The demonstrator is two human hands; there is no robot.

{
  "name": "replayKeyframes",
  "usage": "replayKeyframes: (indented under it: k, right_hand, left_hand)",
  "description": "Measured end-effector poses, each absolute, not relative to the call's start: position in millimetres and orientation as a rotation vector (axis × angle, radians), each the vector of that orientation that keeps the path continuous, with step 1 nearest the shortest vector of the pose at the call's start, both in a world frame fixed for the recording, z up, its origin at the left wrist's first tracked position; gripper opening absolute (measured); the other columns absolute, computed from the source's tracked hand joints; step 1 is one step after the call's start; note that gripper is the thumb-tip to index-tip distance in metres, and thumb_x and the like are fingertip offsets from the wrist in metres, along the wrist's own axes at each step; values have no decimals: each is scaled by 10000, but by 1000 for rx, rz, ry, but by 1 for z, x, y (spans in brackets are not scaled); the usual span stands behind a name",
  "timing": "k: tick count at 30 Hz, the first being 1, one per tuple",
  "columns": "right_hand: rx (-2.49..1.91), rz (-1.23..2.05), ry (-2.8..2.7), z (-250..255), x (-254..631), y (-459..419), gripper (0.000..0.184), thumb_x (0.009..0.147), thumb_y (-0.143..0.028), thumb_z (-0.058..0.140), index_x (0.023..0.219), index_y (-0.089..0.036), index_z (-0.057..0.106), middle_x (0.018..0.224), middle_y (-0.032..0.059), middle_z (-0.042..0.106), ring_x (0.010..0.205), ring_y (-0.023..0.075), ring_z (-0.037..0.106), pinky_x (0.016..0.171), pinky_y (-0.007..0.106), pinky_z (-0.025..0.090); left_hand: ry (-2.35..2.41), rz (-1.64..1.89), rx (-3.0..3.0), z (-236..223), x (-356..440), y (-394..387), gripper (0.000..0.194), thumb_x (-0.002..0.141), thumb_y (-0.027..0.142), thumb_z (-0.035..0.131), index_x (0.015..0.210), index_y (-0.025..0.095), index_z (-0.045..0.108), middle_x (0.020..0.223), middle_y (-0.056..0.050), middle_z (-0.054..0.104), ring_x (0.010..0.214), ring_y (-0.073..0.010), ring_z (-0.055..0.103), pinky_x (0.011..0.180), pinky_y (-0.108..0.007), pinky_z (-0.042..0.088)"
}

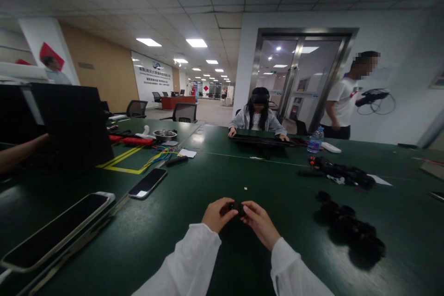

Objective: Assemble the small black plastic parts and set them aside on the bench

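Note:
Between my two hands, a small black part (237, 208) is held just above the green table (194, 259). Its exact kind is too dark and small to tell. My left hand (218, 214) pinches it from the left, thumb and fingers closed on it. From the other side my right hand (258, 222) grips it with its fingertips. A tiny pale scrap (245, 188) lies on the table just beyond my hands. To the right stands a cluster of black round, cup-like pieces (347, 222).
Two phones, a large one (58, 231) and a smaller one (148, 183), lie at left. Cables (157, 156), a metal bowl (165, 135) and a black box (69, 125) are beyond. Black gear (342, 171) and a bottle (315, 140) stand right. Across sits a person in a headset (258, 113).

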State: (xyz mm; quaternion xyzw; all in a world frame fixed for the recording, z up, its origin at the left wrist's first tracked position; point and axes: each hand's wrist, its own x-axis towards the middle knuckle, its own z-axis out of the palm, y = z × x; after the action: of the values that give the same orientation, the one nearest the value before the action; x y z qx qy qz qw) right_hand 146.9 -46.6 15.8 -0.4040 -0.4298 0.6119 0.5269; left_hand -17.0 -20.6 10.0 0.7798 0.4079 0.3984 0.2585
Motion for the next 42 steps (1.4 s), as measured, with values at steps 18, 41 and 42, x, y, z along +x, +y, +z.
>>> replayKeyframes:
  k: [18,41,42]
  right_hand:
    - [-960,1452,-1065,12,147,-46,251,642,-370,607,802,-176,596,732,7,562,611,105,512,579,251,390]
    - [-973,1455,-954,12,145,-43,252,598,-351,650,759,-164,605,623,-8,552,553,89,498,547,234,381]
    - [-966,1458,-957,12,146,-43,248,607,-353,643,765,-165,605,627,-7,554,559,90,500,550,232,381]
  left_hand:
    - [1186,1148,2204,12,-18,-21,288,736,410,489,632,152,567,765,-38,528,678,-140,516,603,-246,421]
    - [859,1178,2174,7,-16,-20,422,614,46,569,1000,205,509,1152,-70,452,970,-195,477,618,-240,462]
    - [867,1175,2172,7,-16,-20,436,617,39,559,1015,210,508,1140,-68,458,970,-194,477,624,-243,465]
